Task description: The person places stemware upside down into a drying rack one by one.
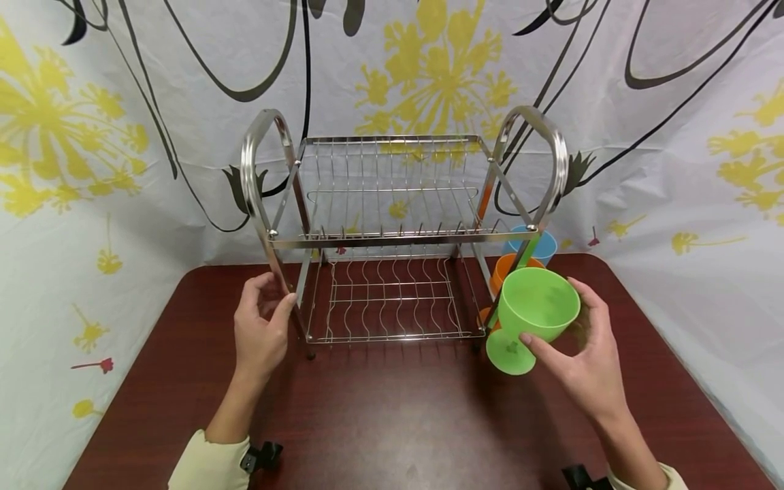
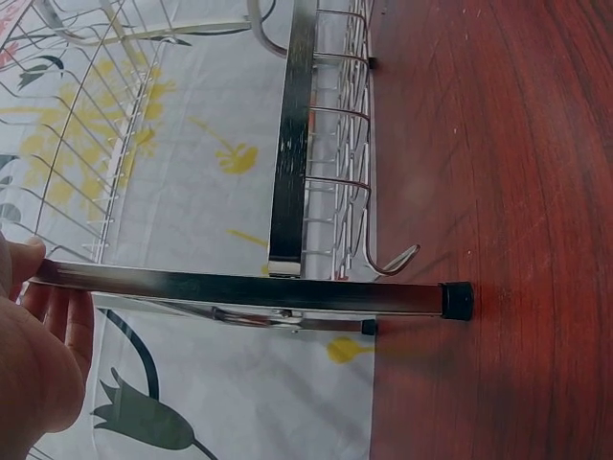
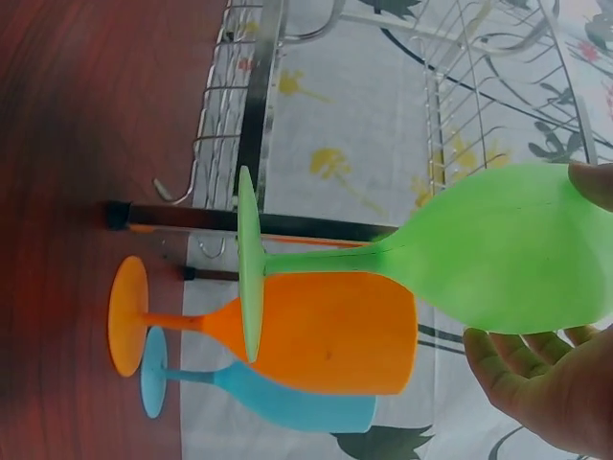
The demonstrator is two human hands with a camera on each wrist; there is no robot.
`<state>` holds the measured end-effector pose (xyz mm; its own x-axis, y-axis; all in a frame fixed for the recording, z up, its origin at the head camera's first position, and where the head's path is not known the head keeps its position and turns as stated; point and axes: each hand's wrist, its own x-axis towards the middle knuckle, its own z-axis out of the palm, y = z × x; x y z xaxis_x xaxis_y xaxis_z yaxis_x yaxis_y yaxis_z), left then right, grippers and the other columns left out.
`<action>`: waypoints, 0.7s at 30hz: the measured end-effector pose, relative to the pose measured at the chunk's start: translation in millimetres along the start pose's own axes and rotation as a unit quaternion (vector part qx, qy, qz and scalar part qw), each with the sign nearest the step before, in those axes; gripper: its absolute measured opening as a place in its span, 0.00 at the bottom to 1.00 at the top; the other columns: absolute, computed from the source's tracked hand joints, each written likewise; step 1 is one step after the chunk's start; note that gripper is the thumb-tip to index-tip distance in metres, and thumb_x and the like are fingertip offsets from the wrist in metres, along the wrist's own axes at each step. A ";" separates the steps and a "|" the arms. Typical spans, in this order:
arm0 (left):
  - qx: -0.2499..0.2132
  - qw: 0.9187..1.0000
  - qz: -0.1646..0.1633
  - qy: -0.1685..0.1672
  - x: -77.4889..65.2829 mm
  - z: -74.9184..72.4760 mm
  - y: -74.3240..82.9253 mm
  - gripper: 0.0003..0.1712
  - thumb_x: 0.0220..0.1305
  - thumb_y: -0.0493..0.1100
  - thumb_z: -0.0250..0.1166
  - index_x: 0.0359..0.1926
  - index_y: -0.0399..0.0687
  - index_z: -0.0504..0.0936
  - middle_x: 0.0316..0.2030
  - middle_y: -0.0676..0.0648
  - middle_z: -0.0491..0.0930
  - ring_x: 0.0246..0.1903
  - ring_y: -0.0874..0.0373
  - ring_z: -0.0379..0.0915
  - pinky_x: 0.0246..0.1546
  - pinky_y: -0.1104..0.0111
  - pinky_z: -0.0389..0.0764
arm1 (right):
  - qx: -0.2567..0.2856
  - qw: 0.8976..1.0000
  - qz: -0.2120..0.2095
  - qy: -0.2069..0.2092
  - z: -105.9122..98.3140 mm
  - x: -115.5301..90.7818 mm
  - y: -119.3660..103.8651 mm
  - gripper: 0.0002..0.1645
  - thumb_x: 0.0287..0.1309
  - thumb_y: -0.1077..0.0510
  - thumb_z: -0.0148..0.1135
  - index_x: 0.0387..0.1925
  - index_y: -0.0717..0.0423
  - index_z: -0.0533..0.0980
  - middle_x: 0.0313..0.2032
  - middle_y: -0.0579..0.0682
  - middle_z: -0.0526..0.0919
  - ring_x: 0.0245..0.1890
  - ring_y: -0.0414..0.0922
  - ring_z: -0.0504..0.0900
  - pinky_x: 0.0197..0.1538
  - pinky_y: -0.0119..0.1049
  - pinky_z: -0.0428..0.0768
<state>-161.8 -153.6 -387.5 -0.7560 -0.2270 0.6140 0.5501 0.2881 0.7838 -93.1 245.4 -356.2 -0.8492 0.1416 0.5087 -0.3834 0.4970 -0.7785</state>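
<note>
Ideally, the right hand point(image 1: 591, 364), fingers round the green goblet point(image 1: 531, 306) beside the rack point(image 1: 392, 240), should hold it upright, clear of the orange goblet point(image 3: 335, 331) (the left hand point(image 1: 262, 333) pinches the rack's left post point(image 2: 364, 294)).

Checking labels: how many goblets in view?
3: green goblet held in the right hand; orange goblet standing on the table right of the rack; blue goblet behind the orange one. Any directly behind these could be hidden.

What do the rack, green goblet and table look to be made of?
Rack: polished metal, probably steel; bright, mirror-like reflections. Green goblet: likely matte plastic; even colour, only soft highlights. Table: semi-gloss wood or laminate; reddish grain, soft sheen.
</note>
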 end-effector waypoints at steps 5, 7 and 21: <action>0.006 1.000 -0.006 -0.003 -1.1 -1.4 -1.0 0.16 0.59 0.26 0.64 0.48 0.26 0.71 0.40 0.44 0.76 0.36 0.67 0.76 0.39 0.80 0.78 | 0.009 1.000 -0.015 -0.011 4.7 1.6 -4.2 0.61 0.36 0.79 0.72 0.72 0.52 0.56 0.58 0.56 0.72 0.52 0.43 0.75 0.49 0.22 0.74; 0.006 1.000 -0.004 -0.004 -1.7 -1.3 -2.1 0.16 0.60 0.26 0.64 0.48 0.26 0.71 0.40 0.44 0.76 0.36 0.66 0.77 0.39 0.80 0.79 | 0.006 1.000 -0.021 -0.013 5.5 2.2 -5.5 0.61 0.35 0.79 0.73 0.72 0.52 0.57 0.58 0.56 0.73 0.51 0.42 0.75 0.48 0.21 0.74; 0.013 1.000 0.001 -0.001 -2.9 0.2 -2.6 0.16 0.60 0.27 0.65 0.48 0.26 0.72 0.40 0.41 0.76 0.35 0.67 0.77 0.38 0.81 0.79 | 0.033 0.997 -0.048 -0.048 21.0 6.2 -11.9 0.60 0.35 0.77 0.74 0.71 0.60 0.56 0.58 0.58 0.72 0.49 0.43 0.77 0.50 0.23 0.74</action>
<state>-161.1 -153.5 -391.4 -0.7550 -0.2245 0.6161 0.5432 0.3123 0.7794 -101.5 222.4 -351.5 -0.8374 0.0111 0.5465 -0.4851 0.4456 -0.7524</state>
